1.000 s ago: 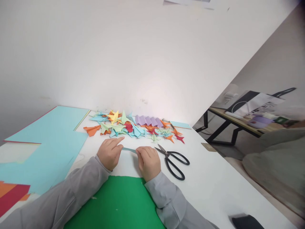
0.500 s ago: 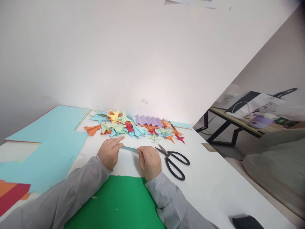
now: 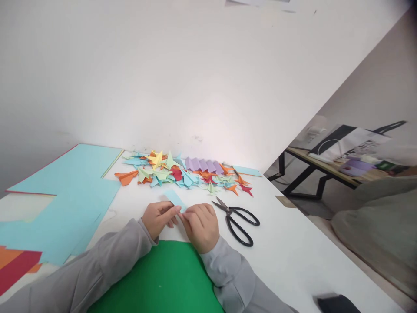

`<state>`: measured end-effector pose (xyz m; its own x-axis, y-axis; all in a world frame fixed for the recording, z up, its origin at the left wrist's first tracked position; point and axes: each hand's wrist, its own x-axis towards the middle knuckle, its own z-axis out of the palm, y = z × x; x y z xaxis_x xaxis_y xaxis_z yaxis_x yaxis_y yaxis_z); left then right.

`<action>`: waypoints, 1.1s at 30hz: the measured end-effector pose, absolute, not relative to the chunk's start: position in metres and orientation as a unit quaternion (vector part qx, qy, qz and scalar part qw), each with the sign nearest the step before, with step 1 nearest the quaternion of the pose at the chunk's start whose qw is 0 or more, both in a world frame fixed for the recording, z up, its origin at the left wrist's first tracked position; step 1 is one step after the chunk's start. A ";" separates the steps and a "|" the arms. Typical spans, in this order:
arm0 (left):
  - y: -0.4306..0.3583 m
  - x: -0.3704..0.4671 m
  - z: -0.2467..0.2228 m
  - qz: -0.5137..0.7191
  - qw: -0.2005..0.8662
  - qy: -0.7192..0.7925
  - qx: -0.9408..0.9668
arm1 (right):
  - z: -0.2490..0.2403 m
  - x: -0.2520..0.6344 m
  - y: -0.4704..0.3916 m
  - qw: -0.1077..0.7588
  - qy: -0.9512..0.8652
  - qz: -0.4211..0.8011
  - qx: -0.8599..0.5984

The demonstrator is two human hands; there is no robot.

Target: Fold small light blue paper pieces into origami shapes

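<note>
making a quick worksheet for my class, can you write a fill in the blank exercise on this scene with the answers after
1. The colour of the paper strip at the fingertips of the left hand and right hand is ____.
2. The scissors lie nearer the ____ hand.
3. The colour of the zigzag-folded paper is ____.

Missing words: light blue; right; purple.

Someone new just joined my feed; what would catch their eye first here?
Probably the colorful folded papers heaped along the wall. Next, the big green sheet at the near edge, below both hands, and the black-handled scissors lying right of the right hand.
</note>
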<state>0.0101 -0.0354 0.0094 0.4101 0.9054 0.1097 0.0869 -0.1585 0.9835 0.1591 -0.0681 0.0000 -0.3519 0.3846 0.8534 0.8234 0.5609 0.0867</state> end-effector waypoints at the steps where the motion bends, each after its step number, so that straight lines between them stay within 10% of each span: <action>1: -0.035 0.012 0.008 0.389 0.563 0.389 0.617 | 0.001 0.158 -0.069 0.407 -0.789 -0.264 -0.377; 33: -0.020 0.008 0.004 0.448 0.671 0.396 0.439 | -0.013 0.159 -0.065 0.483 -0.730 -0.056 -0.481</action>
